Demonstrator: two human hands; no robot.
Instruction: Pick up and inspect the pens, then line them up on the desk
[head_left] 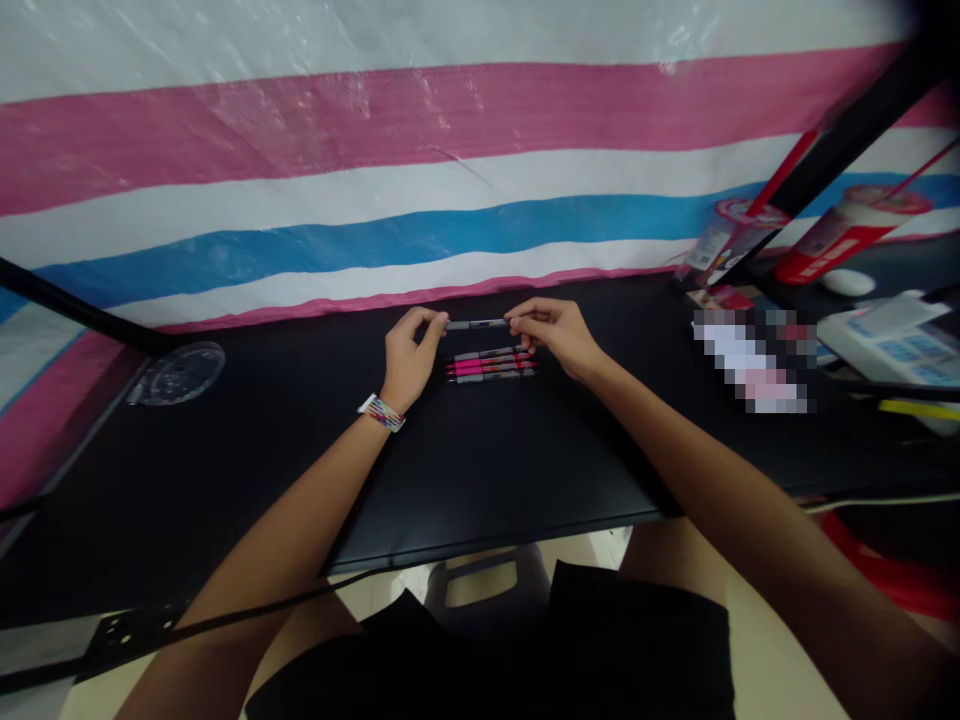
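Note:
A grey and clear pen (480, 324) lies level between my two hands, just beyond a row of pens. My left hand (412, 348) pinches its left end between thumb and fingers, and a patterned band circles that wrist. At the other end, my right hand (553, 332) pinches the pen's tip. Nearer to me on the black table, several pens (491, 367) lie side by side, pink ones between grey ones. Fingers of my right hand hang close over their right ends; I cannot tell whether they touch.
A clear plastic lid (180, 373) lies at the left of the black table (480, 460). To the right stand two drink cups with straws, one clear (724, 240) and one red (840, 240). Near them are a white mouse (849, 282) and papers. A striped sheet (375, 240) hangs behind.

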